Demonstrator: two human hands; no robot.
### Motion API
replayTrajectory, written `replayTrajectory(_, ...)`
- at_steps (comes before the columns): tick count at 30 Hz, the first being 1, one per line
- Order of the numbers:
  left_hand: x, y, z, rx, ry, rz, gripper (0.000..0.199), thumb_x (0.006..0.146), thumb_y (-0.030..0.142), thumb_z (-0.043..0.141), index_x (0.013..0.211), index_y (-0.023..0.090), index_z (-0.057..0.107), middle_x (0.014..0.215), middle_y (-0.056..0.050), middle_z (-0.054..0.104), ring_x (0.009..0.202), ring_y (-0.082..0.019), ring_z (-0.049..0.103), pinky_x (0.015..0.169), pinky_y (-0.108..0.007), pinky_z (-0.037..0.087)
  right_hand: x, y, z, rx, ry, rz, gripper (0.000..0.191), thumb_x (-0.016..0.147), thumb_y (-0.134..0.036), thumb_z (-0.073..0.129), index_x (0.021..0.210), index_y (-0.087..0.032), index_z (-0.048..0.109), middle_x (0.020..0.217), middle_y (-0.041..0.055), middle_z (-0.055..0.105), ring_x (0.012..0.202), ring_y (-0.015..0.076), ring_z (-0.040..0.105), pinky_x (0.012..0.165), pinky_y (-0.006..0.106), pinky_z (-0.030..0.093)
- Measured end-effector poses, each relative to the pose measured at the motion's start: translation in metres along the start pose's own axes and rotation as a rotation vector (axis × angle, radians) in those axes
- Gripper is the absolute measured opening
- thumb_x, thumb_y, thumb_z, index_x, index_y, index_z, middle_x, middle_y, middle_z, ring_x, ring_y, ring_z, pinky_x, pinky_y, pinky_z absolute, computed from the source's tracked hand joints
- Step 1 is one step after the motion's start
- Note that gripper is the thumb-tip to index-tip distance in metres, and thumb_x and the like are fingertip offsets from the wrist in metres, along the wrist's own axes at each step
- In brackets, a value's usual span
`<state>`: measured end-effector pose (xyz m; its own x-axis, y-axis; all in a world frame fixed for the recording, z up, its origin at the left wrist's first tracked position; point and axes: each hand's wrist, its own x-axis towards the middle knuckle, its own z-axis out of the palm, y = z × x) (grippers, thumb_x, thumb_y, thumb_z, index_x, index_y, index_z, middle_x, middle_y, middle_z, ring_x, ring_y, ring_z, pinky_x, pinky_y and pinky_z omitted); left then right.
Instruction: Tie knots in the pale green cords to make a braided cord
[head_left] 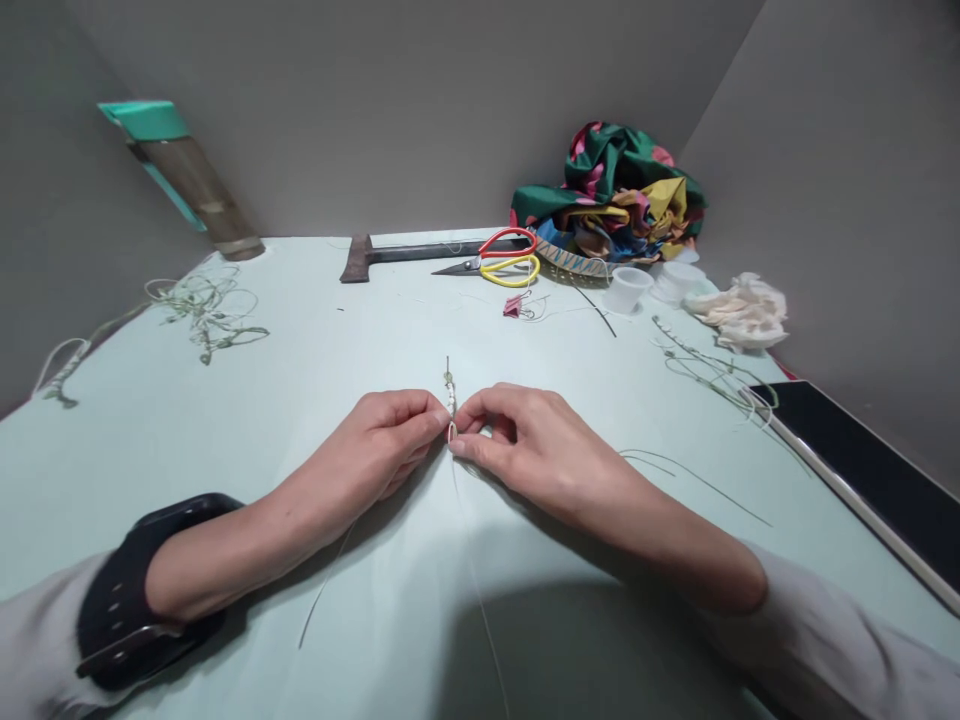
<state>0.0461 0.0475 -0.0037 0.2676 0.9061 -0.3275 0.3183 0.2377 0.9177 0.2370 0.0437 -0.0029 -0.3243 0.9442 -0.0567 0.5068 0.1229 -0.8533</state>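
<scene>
A short braided cord in white and pale green lies upright in the view at the middle of the table, its far end free. My left hand pinches its near end from the left, thumb against curled fingers. From the right, my right hand holds the cord's strands between thumb and index finger, by a small loop. The two hands' fingertips almost meet. Thin loose strands trail from the hands: a white one toward the near edge, another below my left hand, and darker ones beyond my right wrist.
Behind are a hammer, scissors, a pink binder clip and a basket with colourful cloth. A bottle stands back left, near tangled cords. Rightward are plastic cups, crumpled tissue, more cords and a black device.
</scene>
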Motion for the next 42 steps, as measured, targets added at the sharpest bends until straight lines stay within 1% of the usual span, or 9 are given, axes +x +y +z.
replayTrajectory(6, 0.003, -0.003, -0.002, 0.064, 0.013, 0.027, 0.034, 0.076, 0.052, 0.076, 0.070, 0.021, 0.064, 0.052, 0.008, 0.039, 0.049, -0.009, 0.025, 0.047, -0.027, 0.015, -0.001, 0.004, 0.006, -0.086, -0.016, -0.016, 0.023, 0.096, -0.013, 0.067, 0.075, -0.021, 0.067, 0.068, -0.0026, 0.065, 0.066, 0.0154, 0.054, 0.069, 0.032, 0.036)
replayTrajectory(11, 0.004, -0.008, -0.003, 0.066, 0.000, 0.022, 0.035, 0.079, 0.052, 0.078, 0.073, 0.021, 0.063, 0.054, 0.010, 0.039, 0.049, -0.009, 0.024, 0.048, -0.026, 0.017, -0.002, 0.004, 0.008, -0.118, 0.048, -0.020, 0.021, 0.090, -0.008, 0.064, 0.076, -0.023, 0.061, 0.076, -0.0015, 0.063, 0.071, 0.0165, 0.052, 0.070, 0.032, 0.034)
replayTrajectory(16, 0.005, -0.006, -0.002, 0.028, -0.014, -0.005, 0.039, 0.074, 0.055, 0.081, 0.072, 0.021, 0.062, 0.053, 0.011, 0.036, 0.048, -0.008, 0.022, 0.046, -0.026, 0.015, -0.005, 0.002, 0.005, -0.011, -0.007, 0.040, 0.010, 0.097, -0.015, 0.059, 0.093, -0.024, 0.059, 0.065, -0.0070, 0.060, 0.057, 0.0141, 0.056, 0.062, 0.029, 0.041)
replayTrajectory(18, 0.004, -0.003, -0.002, 0.007, -0.018, -0.017, 0.040, 0.071, 0.055, 0.082, 0.070, 0.021, 0.061, 0.052, 0.010, 0.037, 0.049, -0.008, 0.023, 0.045, -0.026, 0.014, -0.007, 0.001, 0.005, 0.052, -0.046, 0.066, 0.004, 0.101, -0.020, 0.059, 0.102, -0.023, 0.058, 0.071, -0.0067, 0.065, 0.051, 0.0122, 0.059, 0.059, 0.027, 0.044)
replayTrajectory(21, 0.003, -0.001, -0.002, -0.019, -0.036, -0.036, 0.036, 0.070, 0.051, 0.081, 0.068, 0.022, 0.061, 0.051, 0.009, 0.037, 0.048, -0.007, 0.022, 0.044, -0.026, 0.014, -0.007, 0.001, 0.006, 0.112, -0.088, 0.089, 0.007, 0.103, -0.024, 0.061, 0.109, -0.021, 0.061, 0.083, -0.0034, 0.070, 0.048, 0.0094, 0.058, 0.055, 0.027, 0.046)
replayTrajectory(26, 0.003, 0.000, -0.003, -0.035, -0.054, -0.050, 0.035, 0.070, 0.052, 0.082, 0.070, 0.021, 0.064, 0.051, 0.009, 0.037, 0.048, -0.008, 0.022, 0.043, -0.025, 0.015, -0.005, 0.007, 0.004, 0.107, -0.129, 0.059, 0.002, 0.097, -0.021, 0.066, 0.098, -0.020, 0.067, 0.079, -0.0005, 0.073, 0.058, 0.0115, 0.054, 0.057, 0.026, 0.041)
replayTrajectory(29, 0.003, 0.001, -0.004, -0.024, -0.052, -0.045, 0.036, 0.070, 0.052, 0.082, 0.071, 0.022, 0.064, 0.051, 0.009, 0.037, 0.048, -0.008, 0.023, 0.044, -0.025, 0.016, -0.005, 0.013, 0.001, 0.071, -0.112, 0.017, 0.009, 0.099, -0.021, 0.064, 0.092, -0.020, 0.069, 0.077, -0.0006, 0.070, 0.066, 0.0143, 0.054, 0.061, 0.028, 0.038)
replayTrajectory(33, 0.004, 0.001, -0.002, 0.007, -0.031, -0.036, 0.034, 0.069, 0.052, 0.079, 0.071, 0.022, 0.063, 0.052, 0.009, 0.038, 0.048, -0.008, 0.023, 0.044, -0.026, 0.016, -0.004, 0.013, -0.003, 0.033, -0.093, -0.019, 0.020, 0.101, -0.018, 0.057, 0.083, -0.022, 0.065, 0.072, -0.0023, 0.062, 0.067, 0.0154, 0.050, 0.064, 0.031, 0.035)
replayTrajectory(42, 0.004, -0.003, -0.002, 0.129, 0.048, 0.022, 0.029, 0.070, 0.049, 0.071, 0.066, 0.023, 0.059, 0.052, 0.008, 0.040, 0.047, -0.008, 0.028, 0.042, -0.024, 0.017, -0.006, 0.002, 0.001, 0.095, -0.127, -0.024, 0.026, 0.100, -0.015, 0.056, 0.075, -0.024, 0.057, 0.070, -0.0043, 0.054, 0.070, 0.0160, 0.050, 0.069, 0.032, 0.036)
